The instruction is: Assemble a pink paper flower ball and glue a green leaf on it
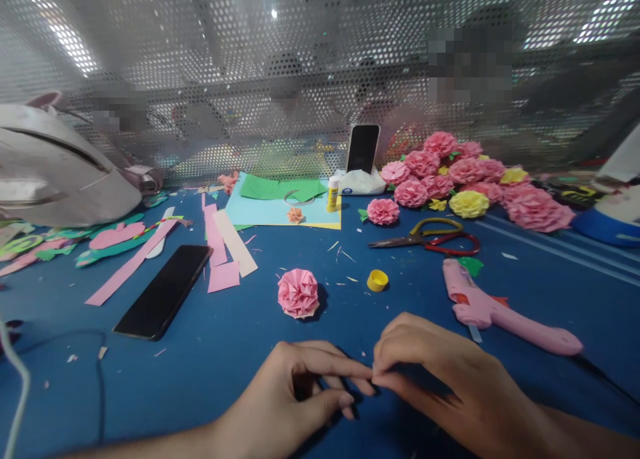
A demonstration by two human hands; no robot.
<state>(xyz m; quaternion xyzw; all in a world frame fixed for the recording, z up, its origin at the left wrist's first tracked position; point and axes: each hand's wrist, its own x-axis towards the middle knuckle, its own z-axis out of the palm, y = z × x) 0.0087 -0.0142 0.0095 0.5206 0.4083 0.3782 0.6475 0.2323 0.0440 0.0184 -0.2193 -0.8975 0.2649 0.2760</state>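
Observation:
My left hand (300, 392) lies low in the middle of the head view, fingers stretched to the right and slightly apart, with nothing visible in it. My right hand (440, 372) is closed in a pinch, thumb and forefinger meeting at the tip of my left forefinger. Whatever is between them is hidden or too small to name. Just beyond my hands sits a round pink paper flower (299, 292) on the blue table (240, 352). A yellow cap (377, 281) lies behind my right hand. To its right rests a pink hot glue gun (500, 312).
Scissors (425, 236) lie behind the cap. At the back right is a heap of paper flowers (445, 172). A glue stick (333, 194) and a propped phone (363, 149) stand at the back. Another phone (163, 292) and pink paper strips (215, 235) lie left. A perforated screen (225, 112) closes the far side.

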